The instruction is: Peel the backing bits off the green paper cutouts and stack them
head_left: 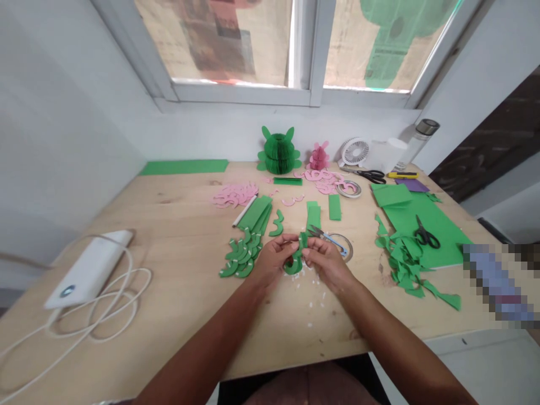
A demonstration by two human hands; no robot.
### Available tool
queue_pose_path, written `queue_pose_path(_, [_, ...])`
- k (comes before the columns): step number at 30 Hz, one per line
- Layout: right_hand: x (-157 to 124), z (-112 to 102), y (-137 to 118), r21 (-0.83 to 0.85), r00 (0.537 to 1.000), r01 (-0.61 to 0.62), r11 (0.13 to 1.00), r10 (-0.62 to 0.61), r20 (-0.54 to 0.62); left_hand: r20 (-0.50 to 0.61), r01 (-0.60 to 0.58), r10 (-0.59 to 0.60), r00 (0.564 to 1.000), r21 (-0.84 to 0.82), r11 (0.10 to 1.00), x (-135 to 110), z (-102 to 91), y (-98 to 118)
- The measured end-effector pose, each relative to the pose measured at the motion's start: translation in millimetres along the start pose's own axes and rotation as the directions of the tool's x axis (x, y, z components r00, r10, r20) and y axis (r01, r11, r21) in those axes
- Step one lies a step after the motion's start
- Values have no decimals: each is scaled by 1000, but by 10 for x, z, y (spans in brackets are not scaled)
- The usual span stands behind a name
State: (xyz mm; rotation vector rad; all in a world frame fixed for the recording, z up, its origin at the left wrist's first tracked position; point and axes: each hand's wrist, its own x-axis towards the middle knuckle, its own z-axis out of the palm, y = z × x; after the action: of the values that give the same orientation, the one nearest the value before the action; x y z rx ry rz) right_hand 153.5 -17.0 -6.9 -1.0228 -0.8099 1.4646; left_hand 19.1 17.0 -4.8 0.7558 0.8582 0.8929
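Between my two hands is a curved green paper cutout (294, 266), with a narrow upper end pinched in the fingers. My left hand (276, 253) is closed on its left side, and my right hand (327, 259) grips it from the right. Left of my left hand lies a heap of similar green cutouts (242, 253) with small white strips on them. One more curved green piece (277, 224) rests just beyond. Blue-handled thread snips (331, 239) lie by a roll of tape (348, 247) behind my right hand. White paper bits (310, 288) are scattered below the hands.
Pink cutouts (236, 194), folded green strips (257, 214) and green paper figure (279, 153) stand or lie farther back. Green scraps (405, 261) and black scissors (426, 233) are at right on green sheets (442, 230). A white power bank or box (90, 270) with looped cable sits left.
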Motion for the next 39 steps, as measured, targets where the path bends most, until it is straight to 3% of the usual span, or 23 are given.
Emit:
queue_pose_path(5, [10, 5, -24, 68, 999, 12, 998, -9, -42, 73, -184, 176, 982, 126, 975, 17, -54, 10])
queue_pose_path(11, [24, -22, -52, 85, 998, 17, 996, -12, -62, 194, -260, 219, 956, 222, 940, 8, -80, 4])
queue_pose_path(25, [-4, -28, -118, 155, 998, -56, 986, 56, 7, 101, -156, 141, 985, 166, 974, -10, -61, 52])
queue_pose_path(39, [-16, -17, -134, 160, 997, -72, 984, 70, 17, 173, -153, 127, 977, 147, 977, -2, -71, 75])
